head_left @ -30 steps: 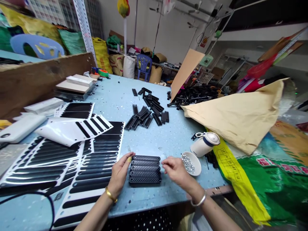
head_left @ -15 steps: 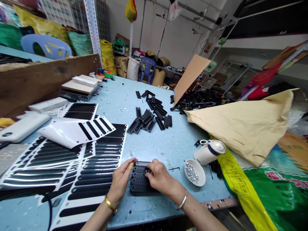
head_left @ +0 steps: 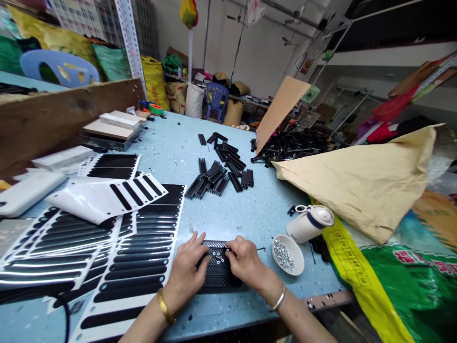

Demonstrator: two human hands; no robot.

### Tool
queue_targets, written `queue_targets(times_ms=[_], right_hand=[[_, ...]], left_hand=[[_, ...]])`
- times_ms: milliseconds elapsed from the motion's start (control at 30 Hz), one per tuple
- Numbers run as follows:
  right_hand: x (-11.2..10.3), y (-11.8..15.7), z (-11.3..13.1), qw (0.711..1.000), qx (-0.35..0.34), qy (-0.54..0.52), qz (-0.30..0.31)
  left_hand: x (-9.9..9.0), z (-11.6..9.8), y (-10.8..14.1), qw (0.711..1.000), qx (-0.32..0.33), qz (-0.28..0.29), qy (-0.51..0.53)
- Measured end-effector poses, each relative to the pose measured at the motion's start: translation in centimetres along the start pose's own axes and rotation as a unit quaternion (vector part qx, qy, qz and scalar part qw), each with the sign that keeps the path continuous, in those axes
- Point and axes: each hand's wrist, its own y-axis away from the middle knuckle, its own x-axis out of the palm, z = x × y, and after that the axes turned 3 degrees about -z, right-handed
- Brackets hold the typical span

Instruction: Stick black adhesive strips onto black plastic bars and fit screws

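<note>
A black block with a textured mesh top (head_left: 216,276) lies on the table right in front of me. Several small shiny metal nuts (head_left: 217,257) are loose on its upper middle. My left hand (head_left: 188,263) rests at the block's left side, thumb and fingers apart. At the right side, my right hand (head_left: 245,259) has its thumb and forefinger pinched together over the block's far right part; what they hold is hidden. To the right stands a white bowl (head_left: 299,265) with many more metal nuts (head_left: 283,256) in it.
Black slotted strips (head_left: 214,172) lie piled mid-table. Sheets of black stickers (head_left: 143,247) cover the left. A white flask (head_left: 307,226) lies tilted beyond the bowl. Brown paper (head_left: 360,176) and a green-yellow sack (head_left: 403,286) line the right edge. A wooden board (head_left: 71,114) borders the left.
Loose nuts now show on the block's top, where the right hand was. The right hand has shifted right; the left hand's thumb and fingers have spread apart over the left edge.
</note>
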Motion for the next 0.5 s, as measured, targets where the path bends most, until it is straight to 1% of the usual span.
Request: queue_targets(times_ms=[100, 200, 300, 400, 500], right_hand=[[0.2, -0.1, -0.1, 1.0, -0.001, 0.005, -0.002], [0.3, -0.1, -0.4, 1.0, -0.004, -0.003, -0.005], [0.4, -0.3, -0.7, 1.0, 0.013, -0.01, -0.023], [0.7, -0.6, -1.1, 0.999, 0.03, -0.019, -0.035], [0.9, -1.0, -1.4, 0.998, 0.035, -0.032, -0.037]], left_hand=[[0.2, -0.5, -0.4, 0.997, 0.021, 0.044, -0.057], [0.2, -0.7, -0.6, 0.995, 0.027, 0.066, -0.069], [0.2, -0.2, -0.9, 0.997, 0.023, 0.053, -0.056], [0.4, 0.8, -1.5, 0.998, 0.009, 0.032, -0.052], [0.6, 1.7, -2.1, 0.998, 0.006, 0.033, -0.05]])
